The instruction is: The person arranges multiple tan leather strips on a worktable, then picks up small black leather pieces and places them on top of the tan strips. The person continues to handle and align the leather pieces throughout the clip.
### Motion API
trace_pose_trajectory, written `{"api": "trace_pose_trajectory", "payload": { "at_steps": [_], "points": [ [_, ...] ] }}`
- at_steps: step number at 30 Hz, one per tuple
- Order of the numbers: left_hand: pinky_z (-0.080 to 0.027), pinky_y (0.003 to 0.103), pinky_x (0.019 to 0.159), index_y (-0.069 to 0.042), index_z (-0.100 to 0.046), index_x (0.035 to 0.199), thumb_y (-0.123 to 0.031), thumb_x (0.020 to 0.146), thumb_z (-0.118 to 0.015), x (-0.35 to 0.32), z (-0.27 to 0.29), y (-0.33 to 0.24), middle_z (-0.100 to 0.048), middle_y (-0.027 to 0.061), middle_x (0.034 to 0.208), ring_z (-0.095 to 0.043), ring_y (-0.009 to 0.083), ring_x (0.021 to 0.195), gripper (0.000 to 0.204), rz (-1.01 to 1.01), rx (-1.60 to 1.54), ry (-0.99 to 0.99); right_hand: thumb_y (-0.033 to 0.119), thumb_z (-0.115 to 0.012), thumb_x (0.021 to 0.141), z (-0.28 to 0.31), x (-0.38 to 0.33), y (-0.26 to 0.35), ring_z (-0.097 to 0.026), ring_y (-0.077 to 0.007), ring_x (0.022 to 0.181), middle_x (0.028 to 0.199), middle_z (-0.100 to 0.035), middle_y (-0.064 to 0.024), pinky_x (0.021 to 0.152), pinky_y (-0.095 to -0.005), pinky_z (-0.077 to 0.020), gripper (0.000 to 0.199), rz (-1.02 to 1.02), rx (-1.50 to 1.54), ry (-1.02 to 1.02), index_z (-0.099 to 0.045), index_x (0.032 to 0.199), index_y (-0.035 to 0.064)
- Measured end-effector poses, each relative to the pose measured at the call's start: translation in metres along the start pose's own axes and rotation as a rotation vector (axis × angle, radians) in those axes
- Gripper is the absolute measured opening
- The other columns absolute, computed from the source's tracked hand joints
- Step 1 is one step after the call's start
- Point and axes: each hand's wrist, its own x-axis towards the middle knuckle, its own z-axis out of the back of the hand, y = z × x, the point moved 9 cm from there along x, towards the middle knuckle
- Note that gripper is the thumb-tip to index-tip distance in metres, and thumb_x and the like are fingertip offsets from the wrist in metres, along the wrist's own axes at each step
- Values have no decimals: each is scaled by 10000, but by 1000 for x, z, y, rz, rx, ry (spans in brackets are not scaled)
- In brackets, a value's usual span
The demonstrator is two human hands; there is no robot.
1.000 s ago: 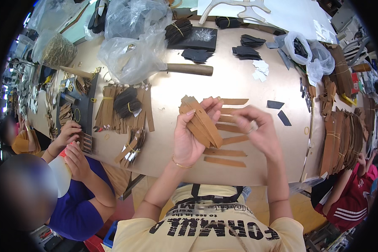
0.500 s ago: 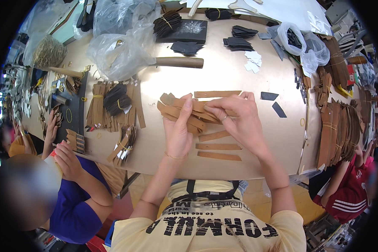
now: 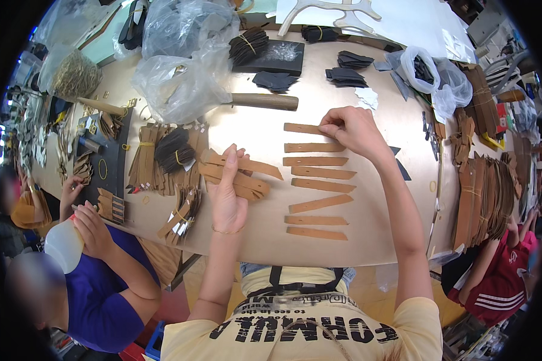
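Observation:
My left hand (image 3: 227, 191) grips a fanned stack of tan leather strips (image 3: 242, 174) just above the tabletop. My right hand (image 3: 353, 129) is stretched forward, fingertips pressing the top strip (image 3: 304, 129) of a column of several tan strips (image 3: 318, 183) laid side by side on the table (image 3: 253, 120). The strips in the column lie roughly parallel, one slightly tilted near the bottom.
A wooden-handled mallet (image 3: 262, 101) and clear plastic bags (image 3: 177, 84) lie beyond. Black leather pieces (image 3: 271, 57) sit at the back. Bundled brown strips (image 3: 485, 192) stand at the right. A person in a blue shirt (image 3: 96, 289) works at the left, another in red (image 3: 503, 283) at the right.
My right hand left the stack and reached forward to lay a strip at the top of the column. My left hand stayed on the stack, now lower and left.

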Motion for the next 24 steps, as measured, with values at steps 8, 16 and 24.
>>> {"api": "trace_pose_trajectory", "payload": {
  "at_steps": [8,16,24],
  "points": [
    [-482,342,953,-27,-582,1246,-176,946,-685,-1,-3,5,-634,59,1124,-591,166,1070,351,52,-62,26,264,-717,850,-5,2,16,-630,-196,810,817,-679,-18,873,-392,-346,126,135,4,-96,-754,846,144],
    [-488,336,937,-22,-557,1281,-172,957,-662,-12,-15,5,-619,68,1143,-585,183,1104,371,112,-52,73,268,-714,880,38,-50,-1,-594,-210,965,944,-662,-40,936,-368,-362,175,159,-55,-469,-763,958,119],
    [-552,307,893,-32,-508,1303,-84,951,-637,-26,-45,19,-602,98,1255,-600,164,1085,378,166,59,197,336,-524,1029,-4,-70,12,-617,-139,829,928,-701,-62,810,-296,-496,401,57,728,-29,-720,1087,-8]
  ]
}}
